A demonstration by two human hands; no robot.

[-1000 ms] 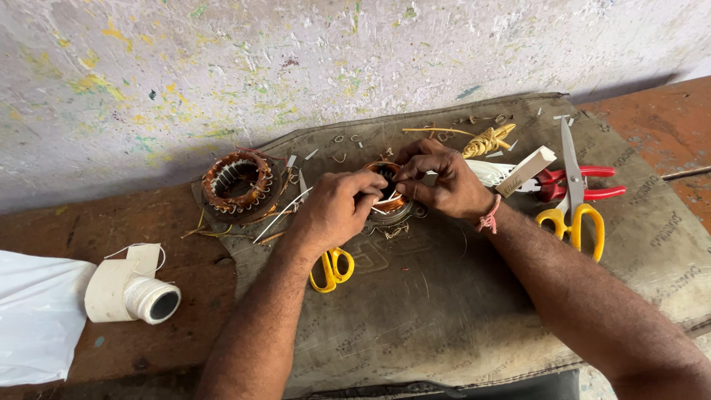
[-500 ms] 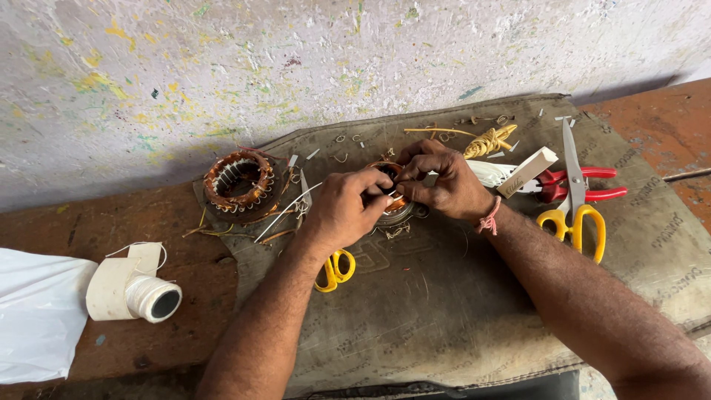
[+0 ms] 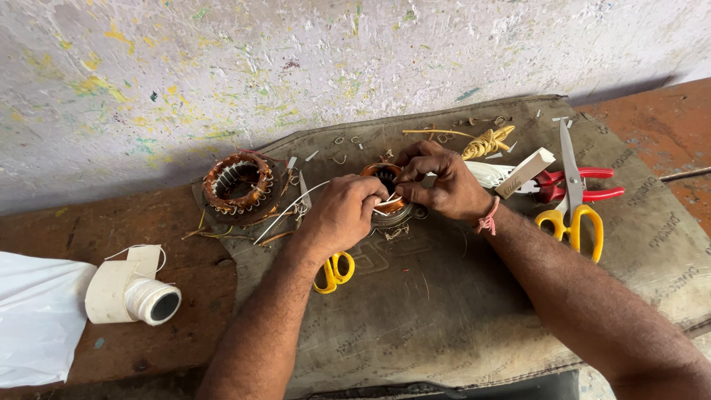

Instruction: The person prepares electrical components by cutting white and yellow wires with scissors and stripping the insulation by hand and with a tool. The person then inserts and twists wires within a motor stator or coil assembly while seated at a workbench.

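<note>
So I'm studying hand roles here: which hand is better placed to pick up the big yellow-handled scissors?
Probably the right hand: the big yellow-handled scissors lie on its side of the mat, while the left hand is farther away.

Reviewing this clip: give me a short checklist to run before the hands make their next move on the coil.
1. Both hands on the coil: ok. Left hand and right hand meet over the copper coil.
2. Coil resting on the mat: ok.
3. White strip pinched at the fingers: ok.
4. Strip seated in its slot: cannot tell, fingers hide it.
5. Large scissors clear of the right forearm: ok, they lie beside it.
6. Small scissors clear: not ok, partly under the left forearm.
</note>
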